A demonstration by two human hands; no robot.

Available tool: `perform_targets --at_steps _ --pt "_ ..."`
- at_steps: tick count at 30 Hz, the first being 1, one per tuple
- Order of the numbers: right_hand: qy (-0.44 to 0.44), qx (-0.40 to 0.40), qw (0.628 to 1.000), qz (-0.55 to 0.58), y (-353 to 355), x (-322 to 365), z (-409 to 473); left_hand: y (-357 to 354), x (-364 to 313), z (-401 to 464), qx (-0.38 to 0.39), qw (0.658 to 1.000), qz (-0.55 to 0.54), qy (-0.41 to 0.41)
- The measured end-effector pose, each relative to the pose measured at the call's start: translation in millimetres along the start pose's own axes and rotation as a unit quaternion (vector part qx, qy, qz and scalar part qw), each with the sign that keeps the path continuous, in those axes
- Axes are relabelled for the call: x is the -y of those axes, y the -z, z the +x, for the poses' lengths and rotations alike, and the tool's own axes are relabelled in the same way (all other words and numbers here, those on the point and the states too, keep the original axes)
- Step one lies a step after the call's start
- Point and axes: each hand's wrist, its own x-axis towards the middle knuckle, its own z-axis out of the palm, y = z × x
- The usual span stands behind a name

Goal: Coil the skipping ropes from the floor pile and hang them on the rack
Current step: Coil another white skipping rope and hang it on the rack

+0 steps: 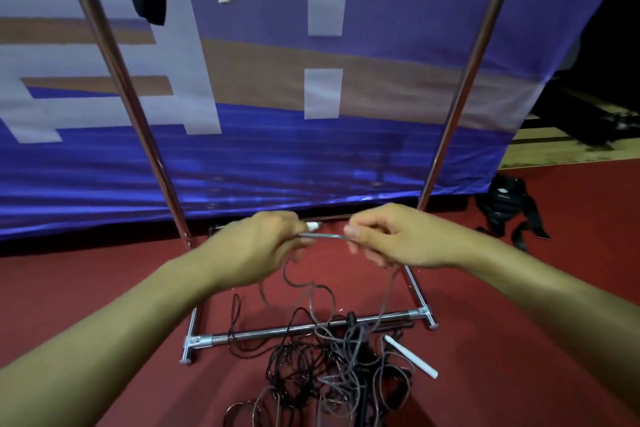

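Grey rope point(323, 236): thin cord, stretched level left to right between both hands, its tail dropping to the pile.
Left hand point(258, 248): fingers curled round the rope and a white handle point(312, 225).
Right hand point(391, 236): pinching the rope.
Pile point(325, 367): tangled thin cords on red floor point(104, 288), across the chrome rack point(311, 328) base.

A dark red floor point(104, 274) spreads under me. Straight ahead hangs a big blue banner point(398, 149) with white and tan blocks, its lower part wrinkled and shiny. Far right, past the banner's edge, lies pale wooden flooring point(540, 149) under deep shadow. A black strapped object point(502, 204) sits on the red floor there.
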Motion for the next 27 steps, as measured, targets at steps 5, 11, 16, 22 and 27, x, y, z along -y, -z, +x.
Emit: perform_targets --at_steps 5,11,16,22,27 --pt "-0.093 0.092 0.987 -0.092 18.1 -26.1 -15.7 16.7 55.2 -22.9 0.116 0.983 0.063 0.129" --pt "0.016 -0.008 0.995 -0.102 -6.0 -9.6 -0.8 -6.1 -10.9 -6.0 0.112 0.992 -0.061 0.025" --pt "-0.05 -0.002 0.998 -0.029 -1.0 -7.9 0.1 -7.8 -6.6 10.1 0.05 0.999 -0.008 -0.02" --pt "-0.118 0.083 0.989 -0.021 7.9 -31.7 -14.5 6.9 44.2 -5.9 0.088 0.98 0.112 0.139" --pt "-0.012 0.032 0.999 -0.03 -2.9 -3.2 -1.0 8.8 -14.7 4.1 0.047 0.994 -0.036 0.087"
